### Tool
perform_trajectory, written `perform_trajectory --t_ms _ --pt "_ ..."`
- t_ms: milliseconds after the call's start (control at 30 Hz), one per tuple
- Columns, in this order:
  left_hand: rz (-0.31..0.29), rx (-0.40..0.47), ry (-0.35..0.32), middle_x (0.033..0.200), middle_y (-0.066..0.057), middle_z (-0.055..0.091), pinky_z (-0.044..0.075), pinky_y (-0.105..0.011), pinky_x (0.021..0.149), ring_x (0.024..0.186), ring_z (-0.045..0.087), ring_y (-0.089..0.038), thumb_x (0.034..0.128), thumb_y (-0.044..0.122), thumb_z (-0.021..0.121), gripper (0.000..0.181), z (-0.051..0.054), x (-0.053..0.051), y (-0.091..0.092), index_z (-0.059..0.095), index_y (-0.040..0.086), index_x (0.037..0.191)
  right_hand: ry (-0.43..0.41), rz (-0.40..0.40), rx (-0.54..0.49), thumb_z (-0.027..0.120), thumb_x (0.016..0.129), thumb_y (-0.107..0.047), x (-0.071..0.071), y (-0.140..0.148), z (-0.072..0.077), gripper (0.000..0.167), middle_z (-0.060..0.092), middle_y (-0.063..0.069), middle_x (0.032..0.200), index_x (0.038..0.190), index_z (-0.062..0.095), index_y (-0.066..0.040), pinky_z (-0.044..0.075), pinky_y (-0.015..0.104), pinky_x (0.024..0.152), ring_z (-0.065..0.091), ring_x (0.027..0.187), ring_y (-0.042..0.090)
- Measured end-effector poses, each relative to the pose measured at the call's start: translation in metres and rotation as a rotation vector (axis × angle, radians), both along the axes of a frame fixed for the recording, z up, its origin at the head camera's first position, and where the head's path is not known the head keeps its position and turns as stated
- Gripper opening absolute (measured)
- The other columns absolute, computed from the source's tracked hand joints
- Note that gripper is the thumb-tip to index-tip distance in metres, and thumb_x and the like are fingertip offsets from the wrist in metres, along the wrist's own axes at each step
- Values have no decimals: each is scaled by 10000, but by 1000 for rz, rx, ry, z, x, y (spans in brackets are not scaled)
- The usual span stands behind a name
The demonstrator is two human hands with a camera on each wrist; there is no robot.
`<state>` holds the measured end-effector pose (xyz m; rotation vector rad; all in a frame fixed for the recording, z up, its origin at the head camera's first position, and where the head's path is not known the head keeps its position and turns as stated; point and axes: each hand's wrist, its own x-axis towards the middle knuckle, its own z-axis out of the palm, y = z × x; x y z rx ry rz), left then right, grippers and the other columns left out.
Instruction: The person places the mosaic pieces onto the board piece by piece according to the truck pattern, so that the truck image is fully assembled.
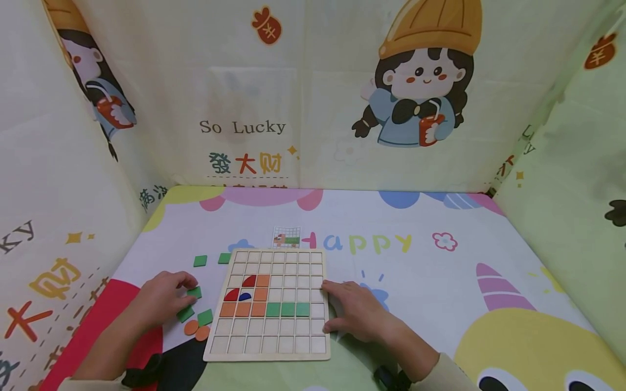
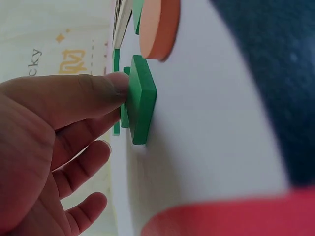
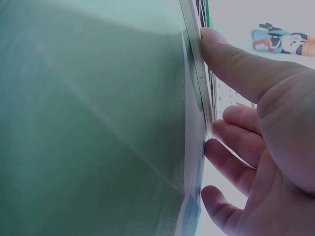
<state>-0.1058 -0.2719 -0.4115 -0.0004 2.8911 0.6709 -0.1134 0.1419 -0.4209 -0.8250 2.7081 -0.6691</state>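
Note:
A wooden grid board [image 1: 288, 345] lies on the table, with orange and green square tiles, red quarter-round pieces and a small blue piece in its cells. Beyond the board's left side, my left hand [image 1: 163, 298] pinches a green square tile [image 1: 195, 292] between thumb and forefinger; its index fingertip is hidden in the left wrist view. Another green tile [image 2: 141, 101] stands out closest to that camera. On the right, my right hand [image 1: 359, 309] touches the board's edge [image 3: 202, 73] with thumb and fingertips, its fingers loosely extended and not wrapped round it.
Two orange discs [image 1: 196, 329] and several loose green tiles [image 1: 200, 260] lie left of the board. A small picture card [image 1: 286, 237] sits just behind it. Printed cloth walls [image 1: 323, 163] enclose the table at the back and sides.

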Motion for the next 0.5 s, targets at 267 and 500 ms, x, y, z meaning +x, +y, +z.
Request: perform_trajectory --t_ms 267,500 --pt "14 19 3 1054 -194 603 587 -367 618 977 527 -398 670 111 898 472 -1 1 1 696 13 1085 -8 -1 6 837 791 -375 0 0 1 779 552 65 1434 1439 510 -93 403 552 998 510 1258 325" --pt "19 52 -12 1071 -206 601 590 -380 640 991 524 -415 691 121 891 498 -1 -1 -2 672 -13 1117 -17 0 -7 837 796 -367 0 1 1 771 543 65 1445 1439 513 -92 396 566 1000 503 1265 336"
